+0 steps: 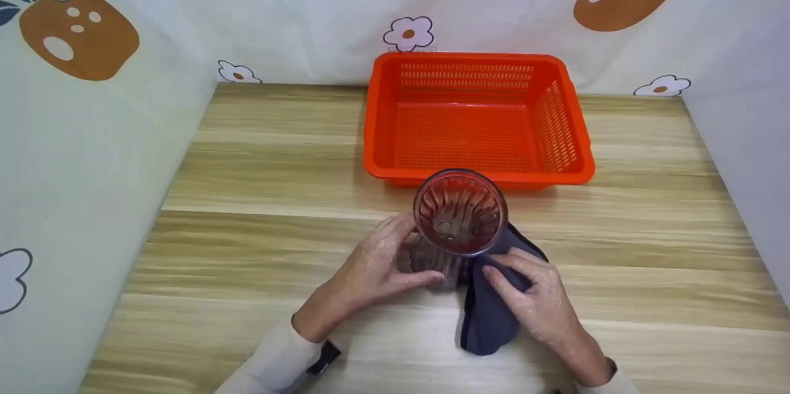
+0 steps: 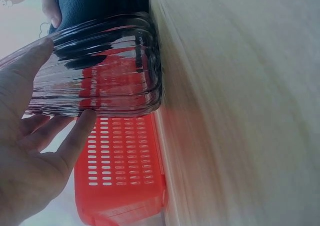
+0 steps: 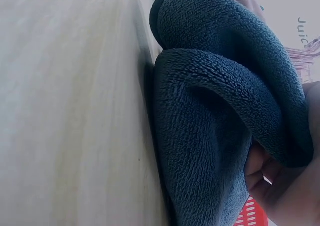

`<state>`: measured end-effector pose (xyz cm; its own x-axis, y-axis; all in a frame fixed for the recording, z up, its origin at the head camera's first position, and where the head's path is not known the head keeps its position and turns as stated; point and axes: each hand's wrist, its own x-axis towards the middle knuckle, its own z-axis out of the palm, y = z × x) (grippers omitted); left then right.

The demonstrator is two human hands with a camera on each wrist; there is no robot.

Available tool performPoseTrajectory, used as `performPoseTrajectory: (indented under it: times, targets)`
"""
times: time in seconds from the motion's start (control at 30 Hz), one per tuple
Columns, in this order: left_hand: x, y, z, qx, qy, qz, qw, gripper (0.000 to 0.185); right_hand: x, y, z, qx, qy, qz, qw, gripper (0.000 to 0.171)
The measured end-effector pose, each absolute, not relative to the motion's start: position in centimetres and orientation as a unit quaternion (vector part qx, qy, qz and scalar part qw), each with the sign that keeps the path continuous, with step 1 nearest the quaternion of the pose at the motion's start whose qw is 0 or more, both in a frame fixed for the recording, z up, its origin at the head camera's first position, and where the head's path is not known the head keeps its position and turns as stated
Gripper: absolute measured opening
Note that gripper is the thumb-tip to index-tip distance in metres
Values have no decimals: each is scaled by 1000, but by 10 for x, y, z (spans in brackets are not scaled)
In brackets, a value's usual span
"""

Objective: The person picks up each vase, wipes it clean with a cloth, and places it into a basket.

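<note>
Head view: I see a ribbed clear glass (image 1: 460,215) standing upright on the table (image 1: 259,196), just at the 6 o'clock edge of the orange basket (image 1: 478,119). Left hand (image 1: 376,267) sits at the glass's 8 o'clock, thumb and fingers curled onto its lower wall, holding it. Right hand (image 1: 534,298) is at the glass's 4 o'clock, fingers bent and pinching a dark blue cloth (image 1: 490,314) against the glass wall. The cloth trails from the glass toward 6 o'clock and lies on the table under the right hand. Basket shows nothing inside from here. Patterned white sheet (image 1: 308,5) walls the table at 9, 12 and 3 o'clock.

Left wrist view: picture is rotated, table (image 2: 240,106) runs up the right side. Glass (image 2: 100,71) with its base on the table; left hand (image 2: 30,161) has the thumb on the upper wall and a fingertip on the lower wall, gripping it. Cloth (image 2: 100,1) is behind the glass at 12 o'clock, basket (image 2: 120,171) at 6 o'clock.

Right wrist view: cloth (image 3: 220,116) fills the frame, bunched in folds, touching the table (image 3: 70,106) at 9 o'clock. Right hand fingers (image 3: 272,178) tucked in the fold at 4 o'clock, pinching it. Sliver of glass (image 3: 305,56) at 2 o'clock.
</note>
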<state>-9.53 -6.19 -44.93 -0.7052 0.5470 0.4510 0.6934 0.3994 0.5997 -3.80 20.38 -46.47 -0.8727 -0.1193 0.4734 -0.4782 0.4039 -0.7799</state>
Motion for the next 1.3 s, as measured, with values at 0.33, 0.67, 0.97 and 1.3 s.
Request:
performPoseTrajectory:
  times: [0.33,0.67,0.97,1.3]
  targets:
    - [-96,-60,-449,-372,-833,-399,96,93,-38,207,-463,185,-840,486,156,20]
    - [-95,-61,-448,-375,-836,-386,109,93,-39,210,-462,188,-879,417,138,18]
    - [-94,-61,-450,-376,-830,-397,111,92,-39,210,-462,150,-917,356,98,12]
    - [-94,-60,-449,-373,-835,-392,102,94,-37,209,-461,142,-906,379,125,14]
